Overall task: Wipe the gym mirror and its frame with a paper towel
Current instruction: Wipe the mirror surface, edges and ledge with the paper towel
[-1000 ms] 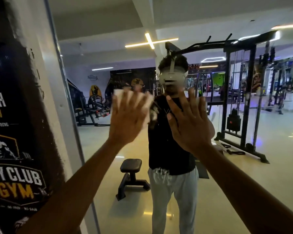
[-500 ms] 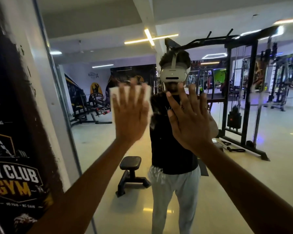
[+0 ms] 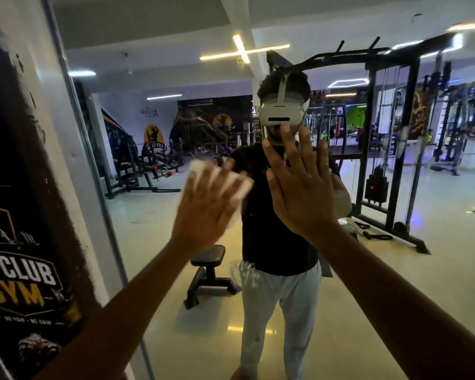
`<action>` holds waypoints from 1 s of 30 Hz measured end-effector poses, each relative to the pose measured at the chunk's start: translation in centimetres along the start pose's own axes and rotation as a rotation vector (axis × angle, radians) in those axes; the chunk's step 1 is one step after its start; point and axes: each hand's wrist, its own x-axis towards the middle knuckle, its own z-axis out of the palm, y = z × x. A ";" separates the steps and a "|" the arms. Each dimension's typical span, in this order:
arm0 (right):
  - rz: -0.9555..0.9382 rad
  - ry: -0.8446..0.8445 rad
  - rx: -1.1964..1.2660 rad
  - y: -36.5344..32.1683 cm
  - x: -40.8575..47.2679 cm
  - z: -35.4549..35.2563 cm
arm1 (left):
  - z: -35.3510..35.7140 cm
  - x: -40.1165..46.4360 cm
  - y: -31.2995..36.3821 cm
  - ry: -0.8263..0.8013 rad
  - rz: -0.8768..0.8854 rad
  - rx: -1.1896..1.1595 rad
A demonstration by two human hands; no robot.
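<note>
One mirror (image 3: 395, 297), two flat hands: left hand (image 3: 207, 207) on one paper towel (image 3: 242, 185), right hand (image 3: 302, 187) bare.

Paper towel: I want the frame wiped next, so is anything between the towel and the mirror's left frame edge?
Nothing visible. The left hand presses the white paper towel flat on the mirror glass, and only bare glass lies between it and the metal frame edge.
</note>
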 end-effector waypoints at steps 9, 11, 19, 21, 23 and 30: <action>0.006 -0.038 -0.026 -0.2 -0.4 0.1 | 1.4 -2.6 3.3 -0.040 0.085 -0.048; 0.000 -0.042 -0.030 -0.1 -0.6 0.2 | 1.1 -1.5 0.4 -0.014 0.054 -0.007; -0.027 -0.044 -0.030 0.4 -0.7 0.0 | 0.5 -0.4 4.7 0.027 -0.049 -0.082; -0.017 -0.029 -0.025 0.3 -0.8 -0.1 | 0.0 0.6 1.2 0.013 0.029 0.011; 0.006 -0.008 -0.021 0.0 -0.6 -0.2 | -1.4 4.3 -2.9 0.147 -0.218 0.022; 0.064 0.029 -0.004 -0.8 4.1 -0.9 | -2.9 5.5 0.6 0.117 -0.056 -0.018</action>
